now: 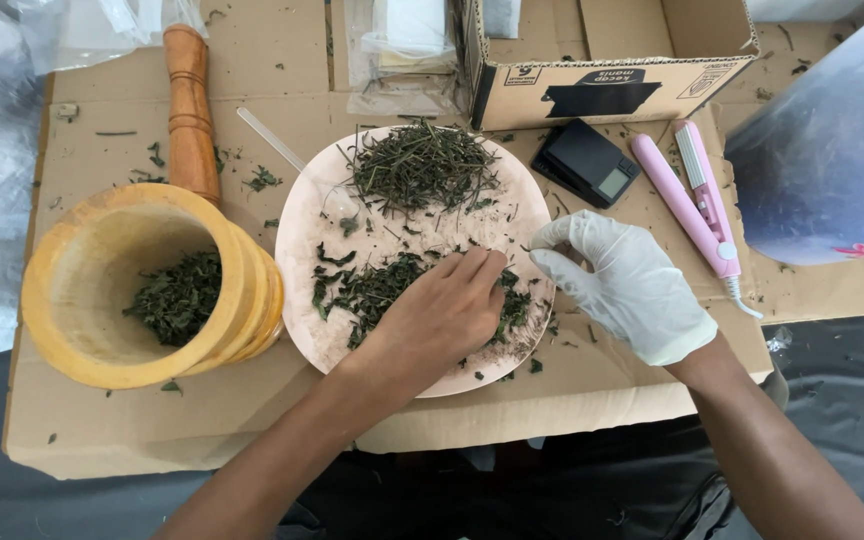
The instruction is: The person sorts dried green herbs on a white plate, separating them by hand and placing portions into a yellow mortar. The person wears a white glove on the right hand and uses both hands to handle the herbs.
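Observation:
A pale pink round plate (pixel 302 215) lies on flattened cardboard. A heap of thin dried stems (pixel 422 165) sits on its far half, and dark crumpled dried leaves (pixel 372 288) cover its near half. My bare left hand (pixel 442 315) rests palm down on the leaves, fingers together and pointing toward the plate's right rim. My right hand (pixel 624 285), in a white glove, hovers at that rim with its fingertips pinched close to my left fingertips. Whether it pinches a bit of leaf is hidden.
A yellow wooden mortar (pixel 87 300) with crushed leaves inside stands left of the plate, its wooden pestle (pixel 190 110) lying behind it. A small black pocket scale (pixel 587 160), a pink hair straightener (pixel 697 195) and an open cardboard box (pixel 602 70) sit at the back right.

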